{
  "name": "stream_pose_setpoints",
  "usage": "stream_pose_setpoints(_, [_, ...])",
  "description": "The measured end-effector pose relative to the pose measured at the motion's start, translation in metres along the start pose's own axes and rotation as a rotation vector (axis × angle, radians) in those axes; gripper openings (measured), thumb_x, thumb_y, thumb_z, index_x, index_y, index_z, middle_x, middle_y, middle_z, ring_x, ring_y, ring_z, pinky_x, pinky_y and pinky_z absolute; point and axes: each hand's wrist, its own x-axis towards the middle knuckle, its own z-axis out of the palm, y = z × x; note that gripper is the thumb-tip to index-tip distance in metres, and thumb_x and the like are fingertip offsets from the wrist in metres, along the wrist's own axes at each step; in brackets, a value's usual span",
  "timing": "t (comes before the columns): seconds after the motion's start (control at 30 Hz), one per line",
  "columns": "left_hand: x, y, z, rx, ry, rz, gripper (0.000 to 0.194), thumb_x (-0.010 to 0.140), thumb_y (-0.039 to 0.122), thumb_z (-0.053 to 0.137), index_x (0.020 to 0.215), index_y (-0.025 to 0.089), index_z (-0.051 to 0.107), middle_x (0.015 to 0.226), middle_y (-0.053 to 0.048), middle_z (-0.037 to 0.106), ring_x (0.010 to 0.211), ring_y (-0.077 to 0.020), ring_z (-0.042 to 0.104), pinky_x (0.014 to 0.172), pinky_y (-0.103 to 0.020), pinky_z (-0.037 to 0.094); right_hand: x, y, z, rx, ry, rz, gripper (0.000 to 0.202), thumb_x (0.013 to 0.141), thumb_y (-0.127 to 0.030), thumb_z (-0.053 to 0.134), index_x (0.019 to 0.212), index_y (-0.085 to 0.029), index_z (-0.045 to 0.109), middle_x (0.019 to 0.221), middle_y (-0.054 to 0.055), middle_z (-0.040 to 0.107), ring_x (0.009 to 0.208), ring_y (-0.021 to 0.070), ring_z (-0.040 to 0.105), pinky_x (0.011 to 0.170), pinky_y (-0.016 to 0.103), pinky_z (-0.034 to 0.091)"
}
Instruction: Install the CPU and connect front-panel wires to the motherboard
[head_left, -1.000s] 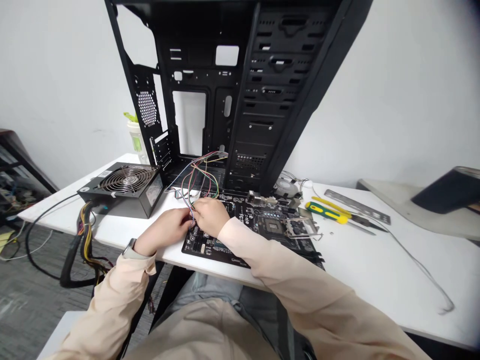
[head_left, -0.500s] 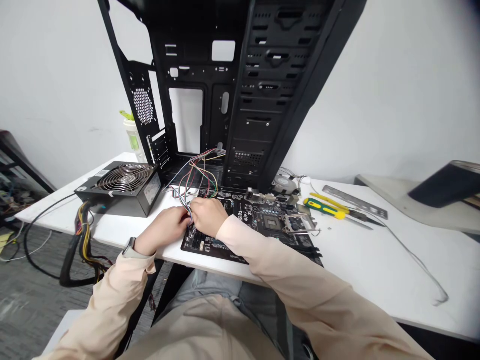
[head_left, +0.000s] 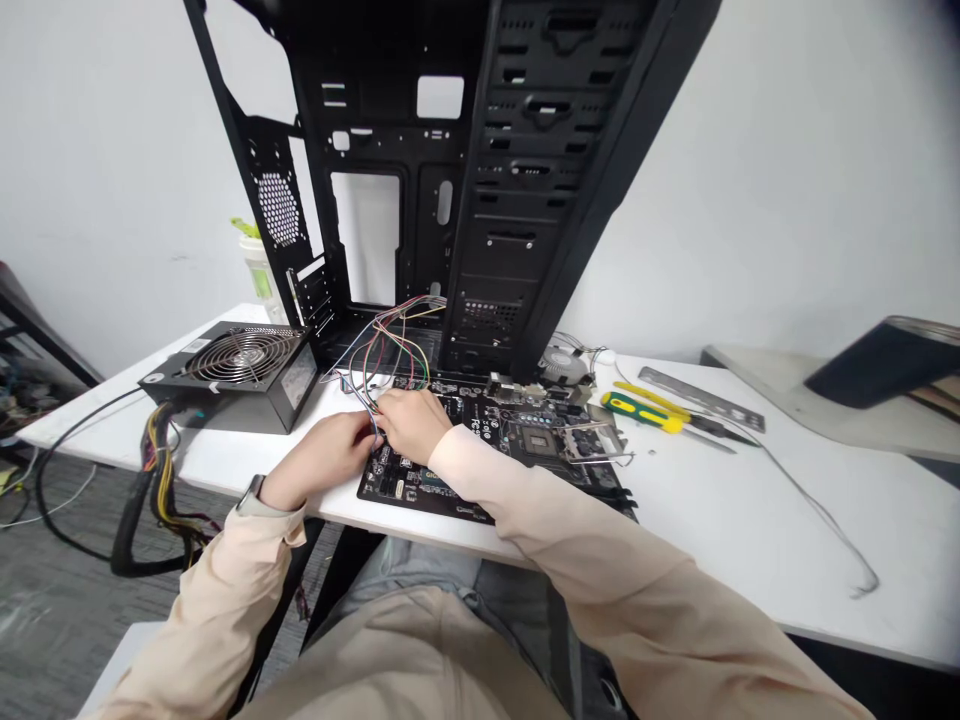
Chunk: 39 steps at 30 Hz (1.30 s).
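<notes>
A black motherboard (head_left: 457, 505) lies flat on the white table, its CPU socket (head_left: 538, 440) towards the right with the metal latch frame raised. Over its left edge my two hands meet. My left hand (head_left: 330, 455) pinches thin coloured wires (head_left: 375, 350) that run out of the black PC case (head_left: 517, 230). Close against it, my right hand (head_left: 412, 422) has its fingers curled on the same wires, just above the board. The wire ends and the connector are hidden by my fingers.
A power supply (head_left: 300, 385) with a fan grille stands on the left, its cable bundle (head_left: 161, 480) hanging over the table edge. To the right lie a green-yellow screwdriver (head_left: 641, 410), yellow-handled pliers (head_left: 660, 400), a metal I/O plate (head_left: 705, 398) and a thin cable (head_left: 817, 510).
The view has shifted slightly, so everything sits a little further left. My right hand has lifted slightly off the board, and both hands stay at the wires by its left edge.
</notes>
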Motion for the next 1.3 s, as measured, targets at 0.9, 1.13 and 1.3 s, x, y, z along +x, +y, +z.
stream_pose_setpoints(0.9, [0.001,-0.003,0.006,-0.026,0.075,-0.003,0.019,0.08,0.02,0.043,0.08,0.014,0.062,0.084,-0.013,0.069,0.072,-0.0223,0.062,0.065,-0.03,0.043,0.004,-0.006,0.003,0.29,0.2,-0.09,0.017,0.088,-0.016,0.046,0.073,-0.016,0.055,0.081,0.006,0.06,0.074,0.0156,0.054,0.069,0.027,0.039])
stream_pose_setpoints(1.13, [0.0,-0.004,0.006,-0.138,0.1,0.021,0.023,0.081,0.027,0.044,0.084,0.014,0.062,0.087,-0.01,0.071,0.078,-0.0232,0.064,0.069,-0.03,0.044,0.01,0.006,0.005,0.614,0.327,-0.067,0.028,0.077,-0.011,0.059,0.054,-0.017,0.043,0.064,-0.003,0.045,0.062,0.0094,0.044,0.061,0.022,0.034])
stream_pose_setpoints(1.3, [-0.002,-0.005,0.006,-0.187,0.208,-0.013,0.029,0.082,0.036,0.044,0.087,0.014,0.062,0.077,-0.005,0.067,0.067,-0.0189,0.058,0.062,-0.028,0.042,0.012,0.006,0.007,0.827,0.338,0.024,0.028,0.072,-0.013,0.063,0.049,-0.016,0.047,0.059,-0.004,0.044,0.059,0.0084,0.041,0.059,0.024,0.031])
